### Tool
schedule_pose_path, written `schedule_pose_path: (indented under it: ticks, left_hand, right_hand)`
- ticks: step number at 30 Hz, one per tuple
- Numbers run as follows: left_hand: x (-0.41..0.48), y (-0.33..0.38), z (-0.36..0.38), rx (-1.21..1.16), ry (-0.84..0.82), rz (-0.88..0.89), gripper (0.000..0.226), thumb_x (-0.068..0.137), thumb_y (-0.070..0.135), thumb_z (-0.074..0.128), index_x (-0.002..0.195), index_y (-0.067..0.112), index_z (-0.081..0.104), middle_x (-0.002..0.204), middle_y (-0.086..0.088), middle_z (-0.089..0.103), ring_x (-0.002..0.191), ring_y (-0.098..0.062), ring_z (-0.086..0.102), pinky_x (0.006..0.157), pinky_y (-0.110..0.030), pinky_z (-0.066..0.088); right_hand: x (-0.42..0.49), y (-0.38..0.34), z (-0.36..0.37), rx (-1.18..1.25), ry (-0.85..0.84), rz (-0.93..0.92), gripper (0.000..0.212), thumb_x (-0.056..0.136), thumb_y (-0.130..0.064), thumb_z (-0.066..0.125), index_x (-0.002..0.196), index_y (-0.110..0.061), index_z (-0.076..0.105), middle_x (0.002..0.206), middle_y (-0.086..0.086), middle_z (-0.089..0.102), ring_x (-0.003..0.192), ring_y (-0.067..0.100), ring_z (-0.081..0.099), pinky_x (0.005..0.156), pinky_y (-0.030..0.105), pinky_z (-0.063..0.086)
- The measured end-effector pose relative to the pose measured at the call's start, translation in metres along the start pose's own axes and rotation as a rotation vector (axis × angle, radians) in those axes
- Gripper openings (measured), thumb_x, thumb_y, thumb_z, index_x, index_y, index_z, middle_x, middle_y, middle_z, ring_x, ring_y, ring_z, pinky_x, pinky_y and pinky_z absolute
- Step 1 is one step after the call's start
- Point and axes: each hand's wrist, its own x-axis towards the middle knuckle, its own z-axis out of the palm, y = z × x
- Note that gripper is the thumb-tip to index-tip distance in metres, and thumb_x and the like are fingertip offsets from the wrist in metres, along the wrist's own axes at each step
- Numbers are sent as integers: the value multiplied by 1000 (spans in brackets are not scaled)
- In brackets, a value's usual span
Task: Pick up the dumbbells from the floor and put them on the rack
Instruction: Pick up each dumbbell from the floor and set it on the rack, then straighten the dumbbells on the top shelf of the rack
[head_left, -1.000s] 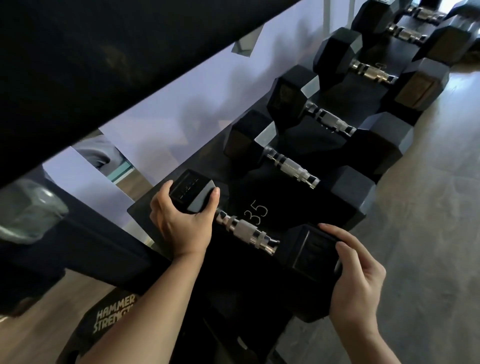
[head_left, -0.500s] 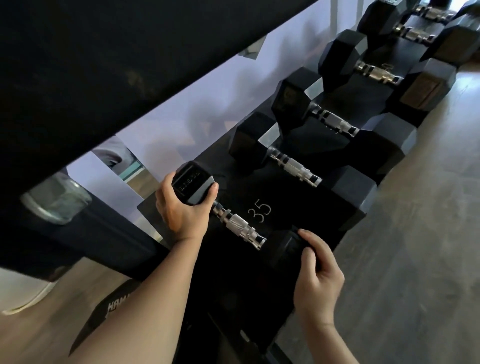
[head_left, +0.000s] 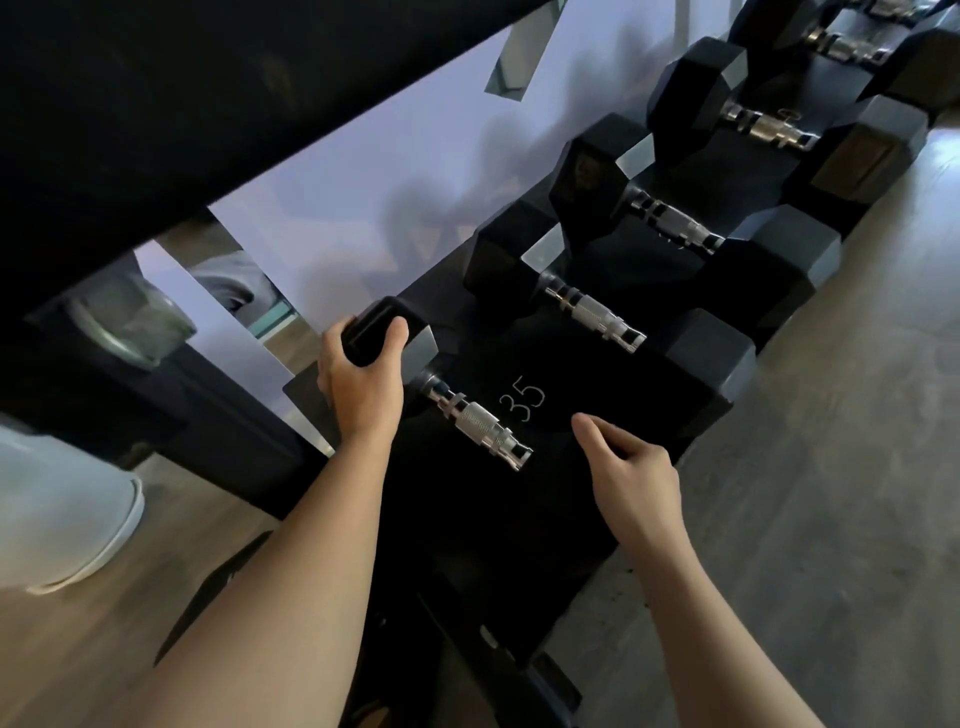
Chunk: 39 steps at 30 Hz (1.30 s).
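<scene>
Now, dumbbell: the dumbbell (head_left: 475, 428) lies on the rack (head_left: 545, 499) at its near-left end, in the slot marked 35 (head_left: 522, 401), its knurled steel handle across the tray.
Far head: it sits at the rack's back edge, close to the wall.
Near head: dark against the tray at the front edge; I cannot make out its outline.
Left hand: the left hand (head_left: 363, 382) is wrapped over the far head, thumb on one face and fingers on the other, gripping it.
Right hand: the right hand (head_left: 631, 470) is loosely curled at the front edge where the near head should be; whether it touches the head I cannot tell.
Step in hand: most likely seating this dumbbell squarely in its slot before letting go.
Doing it well: keep the handle parallel to the neighbouring dumbbell (head_left: 595, 318) beside it, push both heads fully onto the tray, and keep fingers out from under the heads.
Release: ease the left hand off only once the weight feels settled and does not roll.
Risk: a head hanging over the front edge could tip toward the floor (head_left: 831, 519).
</scene>
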Motion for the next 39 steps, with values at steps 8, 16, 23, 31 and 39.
schedule_pose_path:
  ticks: [8, 16, 23, 31, 39]
  left_hand:
    - [-5, 6, -6, 55, -63, 59, 49, 87, 44, 69, 126, 18, 56, 118, -1, 62, 98, -13, 58, 59, 3, 39]
    - [-12, 14, -5, 37, -36, -18, 57, 86, 45, 69, 134, 19, 52, 128, -3, 60, 110, -20, 60, 74, -14, 44]
    - [-110, 51, 36, -39, 124, 87, 48, 89, 22, 67, 134, 9, 54, 140, -15, 49, 130, -29, 48, 104, -31, 44]
    - [-263, 145, 133, -368, -570, 50, 29, 91, 25, 66, 118, 15, 64, 115, 0, 65, 103, -12, 64, 83, -19, 50]
    - [-407, 247, 163, -436, -1083, 329, 20, 90, 34, 68, 105, 20, 67, 98, 3, 70, 76, 5, 63, 72, -16, 50]
  right_hand:
    - [-12, 6, 0, -11, 25, 30, 30, 92, -51, 61, 115, -35, 73, 124, -16, 67, 74, -17, 54, 54, 0, 39]
    - [-12, 0, -7, 33, -85, 68, 28, 94, -47, 61, 115, -34, 72, 99, -22, 65, 72, -21, 59, 53, 2, 41]
    - [-3, -12, -65, 230, 82, 91, 13, 93, -37, 65, 92, -28, 75, 90, -15, 70, 96, 10, 65, 82, 26, 47]
    - [-41, -48, -236, 528, 507, 29, 23, 96, -29, 59, 104, -10, 69, 102, 9, 72, 84, 20, 63, 79, 29, 53]
    - [-152, -73, -394, 332, 1084, -147, 14, 94, -25, 60, 91, -16, 70, 90, 3, 69, 73, 14, 58, 68, 23, 47]
